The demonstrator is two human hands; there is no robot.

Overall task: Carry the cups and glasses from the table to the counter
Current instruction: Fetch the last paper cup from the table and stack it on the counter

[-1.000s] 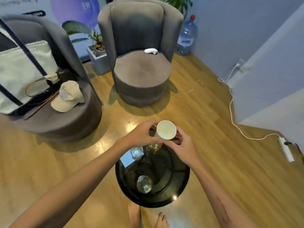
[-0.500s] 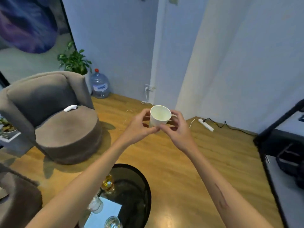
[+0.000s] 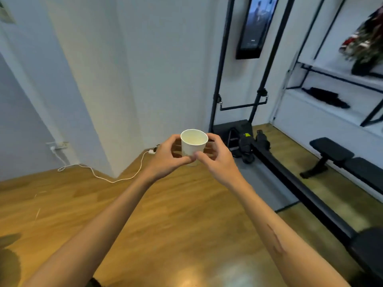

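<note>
The white paper cup [image 3: 193, 145] sits upright in midair before me, above the wooden floor [image 3: 165, 220]. My left hand [image 3: 165, 157] and right hand [image 3: 215, 160] both curl around it; it looks empty, I think.

Soft even indoor light, glare patch on wooden floor [image 3: 199, 272], slight motion blur, wide-angle bending at edges

The cup [image 3: 194, 145] is looking like matt white paper, smooth-walled. The floor [image 3: 165, 214] is showing glossy wood planks, catching a light glare. The rack frame [image 3: 222, 59] is reading as matt black metal, and the bench [image 3: 331, 151] as matt black padding.
</note>
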